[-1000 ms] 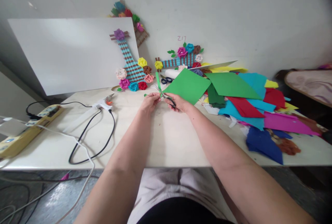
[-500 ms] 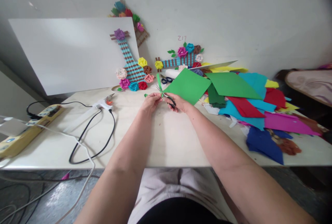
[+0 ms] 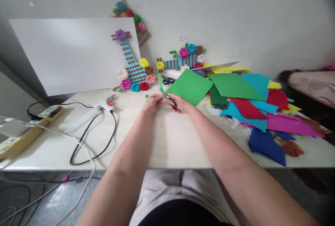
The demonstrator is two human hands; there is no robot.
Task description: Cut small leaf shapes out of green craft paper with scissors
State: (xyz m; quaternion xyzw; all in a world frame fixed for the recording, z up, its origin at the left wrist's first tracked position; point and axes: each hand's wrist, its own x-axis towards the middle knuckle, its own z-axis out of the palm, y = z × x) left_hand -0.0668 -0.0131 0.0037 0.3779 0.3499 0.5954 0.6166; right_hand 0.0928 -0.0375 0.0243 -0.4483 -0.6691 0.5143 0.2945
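My left hand pinches a narrow green paper strip that stands up from its fingers. My right hand is closed around a pair of small scissors with black handles, whose blades meet the strip just above my left fingers. Both hands hover over the pale table near its far middle. A large green sheet lies right behind my right hand.
A heap of coloured paper sheets covers the table's right side. A glue gun with a black cord, a power strip, a white board and paper-flower crafts stand left and behind. Blue-handled scissors lie beyond my hands.
Hardly anything differs; my hands have shifted very slightly while the scissors stay on the green strip.
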